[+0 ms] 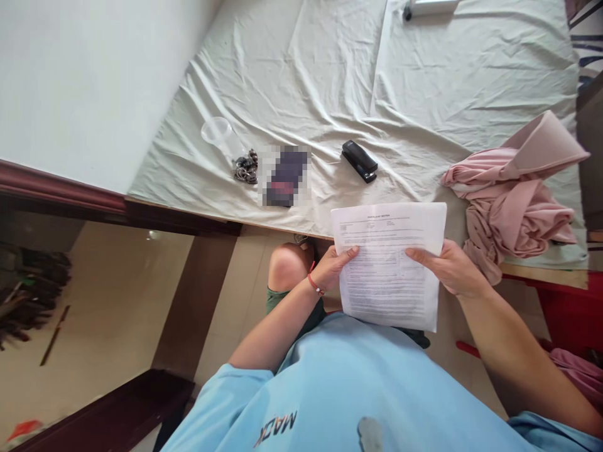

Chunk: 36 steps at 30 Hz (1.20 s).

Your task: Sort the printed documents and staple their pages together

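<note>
A printed sheet of paper (pixel 389 289) is held upright over my lap, its text facing me; whether several sheets lie together I cannot tell. My left hand (pixel 332 265) grips its left edge, thumb on the front and fingers behind. On the opposite edge my right hand (pixel 455 267) pinches it the same way. Just beyond the paper, a black stapler (pixel 359 161) lies on the cloth-covered table (pixel 320 81). To the stapler's left is a dark, pixelated flat object (pixel 286 177).
A clear plastic cup (pixel 217 132) and a dark metal chain or bunch of rings (pixel 245 167) sit at the table's left. Bundled pink cloth (pixel 516 201) covers its right front corner. A white object (pixel 432 7) is at the far edge. A white wall (pixel 85 81) borders the left.
</note>
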Available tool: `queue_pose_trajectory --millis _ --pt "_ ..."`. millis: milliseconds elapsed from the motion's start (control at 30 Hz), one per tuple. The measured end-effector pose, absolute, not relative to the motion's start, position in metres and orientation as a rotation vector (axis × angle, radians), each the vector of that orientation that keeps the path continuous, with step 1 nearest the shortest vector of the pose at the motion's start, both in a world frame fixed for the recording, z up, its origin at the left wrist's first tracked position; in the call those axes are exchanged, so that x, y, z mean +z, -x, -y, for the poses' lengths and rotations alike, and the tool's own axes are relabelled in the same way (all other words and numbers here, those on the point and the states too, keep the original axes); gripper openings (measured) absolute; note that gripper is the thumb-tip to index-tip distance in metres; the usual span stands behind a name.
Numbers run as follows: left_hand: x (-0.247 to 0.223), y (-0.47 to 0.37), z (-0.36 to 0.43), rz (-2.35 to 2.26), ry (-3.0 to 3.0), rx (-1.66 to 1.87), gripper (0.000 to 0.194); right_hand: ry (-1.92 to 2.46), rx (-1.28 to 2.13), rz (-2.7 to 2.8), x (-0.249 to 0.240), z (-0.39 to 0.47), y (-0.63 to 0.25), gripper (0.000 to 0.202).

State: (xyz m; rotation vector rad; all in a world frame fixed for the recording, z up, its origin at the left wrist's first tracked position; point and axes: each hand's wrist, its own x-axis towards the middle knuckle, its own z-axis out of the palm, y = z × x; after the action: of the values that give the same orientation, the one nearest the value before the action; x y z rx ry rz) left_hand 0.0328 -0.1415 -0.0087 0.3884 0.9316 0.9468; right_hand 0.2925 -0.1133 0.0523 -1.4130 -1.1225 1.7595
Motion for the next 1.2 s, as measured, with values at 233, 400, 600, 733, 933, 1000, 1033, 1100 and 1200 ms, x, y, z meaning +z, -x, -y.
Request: queue_pose_trajectory --millis 233,400,600,733,933,1000,1033,1100,1200 --pt "-0.019 -0.044 0.139 -0.952 -0.423 0.956 0.057 1.544 1.193 1.555 0.064 0.077 -0.3 0.055" --pt "-0.03 -0.052 0.143 -0.966 -0.415 0.87 0.06 1.435 0.304 2.09 0.074 0.044 -0.277 0.049" --pt "-0.027 -0.056 0.145 -0.946 -0.408 0.869 0.062 1.202 0.437 2.632 0.075 0.029 -0.217 0.038" --pt "-0.026 -0.059 0.142 -0.959 -0.394 0.864 0.061 1.284 0.545 2.85 0.067 0.029 -0.204 0.035" --pt "-0.027 -0.064 0.141 -0.998 -0.38 0.874 0.066 1.354 0.613 2.828 0.065 0.033 -0.201 0.033" --pt "-0.028 -0.064 0.141 -1.002 -0.449 0.86 0.065 1.363 0.682 2.743 0.064 0.032 -0.201 0.035" --pt "-0.028 -0.064 0.141 -1.0 -0.498 0.843 0.064 1.356 0.726 2.697 0.063 0.03 -0.201 0.036" --pt "-0.028 -0.063 0.142 -0.997 -0.588 0.811 0.064 1.324 0.842 2.62 0.062 0.025 -0.201 0.033" --pt "-0.026 -0.062 0.141 -0.979 -0.655 0.77 0.063 1.246 1.037 2.532 0.061 0.018 -0.199 0.025"
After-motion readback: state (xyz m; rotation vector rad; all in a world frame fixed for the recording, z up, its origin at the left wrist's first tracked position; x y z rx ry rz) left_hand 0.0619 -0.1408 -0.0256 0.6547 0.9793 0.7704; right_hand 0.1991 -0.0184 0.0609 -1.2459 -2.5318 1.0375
